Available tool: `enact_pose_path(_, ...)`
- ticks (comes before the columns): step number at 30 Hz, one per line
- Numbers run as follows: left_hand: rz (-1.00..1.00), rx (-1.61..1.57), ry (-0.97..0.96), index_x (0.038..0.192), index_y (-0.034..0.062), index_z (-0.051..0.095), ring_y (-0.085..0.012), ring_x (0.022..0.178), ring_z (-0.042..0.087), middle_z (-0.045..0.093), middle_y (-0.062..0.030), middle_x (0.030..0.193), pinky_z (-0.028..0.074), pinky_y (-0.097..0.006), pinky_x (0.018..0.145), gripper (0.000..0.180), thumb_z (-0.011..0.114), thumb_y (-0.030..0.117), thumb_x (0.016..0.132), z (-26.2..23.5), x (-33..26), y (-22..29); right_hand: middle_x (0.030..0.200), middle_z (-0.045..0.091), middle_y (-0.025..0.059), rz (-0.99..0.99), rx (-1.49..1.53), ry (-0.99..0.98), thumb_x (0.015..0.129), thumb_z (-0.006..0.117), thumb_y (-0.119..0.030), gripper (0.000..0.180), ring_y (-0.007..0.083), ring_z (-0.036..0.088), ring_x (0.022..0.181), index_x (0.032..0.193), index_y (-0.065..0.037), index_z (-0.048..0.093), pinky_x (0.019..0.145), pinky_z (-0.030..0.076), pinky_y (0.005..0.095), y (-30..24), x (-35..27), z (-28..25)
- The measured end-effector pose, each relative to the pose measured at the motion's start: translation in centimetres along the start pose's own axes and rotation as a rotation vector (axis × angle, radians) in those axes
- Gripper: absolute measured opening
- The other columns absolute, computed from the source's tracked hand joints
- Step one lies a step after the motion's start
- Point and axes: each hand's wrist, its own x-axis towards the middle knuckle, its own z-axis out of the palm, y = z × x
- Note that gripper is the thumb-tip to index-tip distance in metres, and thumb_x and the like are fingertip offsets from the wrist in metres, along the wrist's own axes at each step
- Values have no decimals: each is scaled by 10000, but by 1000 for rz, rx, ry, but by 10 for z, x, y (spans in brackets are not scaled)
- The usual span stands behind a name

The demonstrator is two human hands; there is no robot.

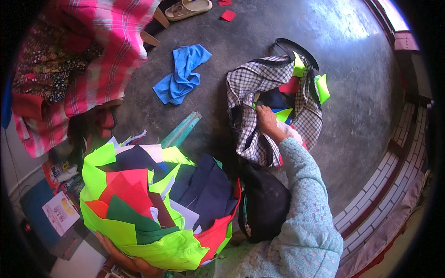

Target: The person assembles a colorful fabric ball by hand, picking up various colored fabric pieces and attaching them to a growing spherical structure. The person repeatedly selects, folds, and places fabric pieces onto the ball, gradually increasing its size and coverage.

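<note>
Holds a bulging bundle [160,208] of coloured cloth pieces at the lower left of the frame, curling the left grip [134,265] against its lower side, with some fingers hidden beneath. Shows in this bundle neon yellow-green cloth [174,250] outermost, then red cloth [125,190], dark green cloth [134,217], an orange piece [96,207] and navy cloth [204,185], overlapping and fanning outward. Reaches up through the centre right in a pale blue patterned sleeve [301,180], bringing the right grip [268,119] to the left side of the opening of a black-and-white checked bag [241,90], right of centre in the upper half. Cannot tell whether pinching anything there or merely resting, with fingertips tucked out of sight. Contains, inside this bag, more dark and red pieces, with a bright neon piece [323,88] poking out at the right rim. Has a black bag-like item [264,204] between bundle and sleeve, just below the checked bag. Includes, on the grey floor [361,92], a crumpled blue cloth [183,78] at upper centre, a long teal object [181,129] near the bundle's top, and a beige slipper [187,9] near the top edge, beside small red pieces [228,15]. Drapes pink checked fabric [106,51] across the upper left.
</note>
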Motion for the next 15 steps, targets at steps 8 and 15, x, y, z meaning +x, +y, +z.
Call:
enact_pose_path(8, -13, -22, 22, 1429, -40, 276, -409, 1391, 245, 233, -257, 1496, 232, -540, 1102, 778, 260, 527, 896, 2, 1, 2, 988, 563, 108, 42, 181, 146, 665, 724, -129, 392, 342, 552, 960, 1007, -95, 536, 778, 439, 447, 38, -44, -24)
enact_pose_path(15, -35, -23, 0, 1420, -49, 285, -419, 1388, 246, 233, -270, 1491, 240, -550, 1098, 774, 252, 515, 891, 1, 1, 4, 1477, 288, 205, 320, 228, 218, 789, 692, -222, 395, 464, 626, 844, 1086, -105, 459, 691, 516, 522, 53, -18, -20)
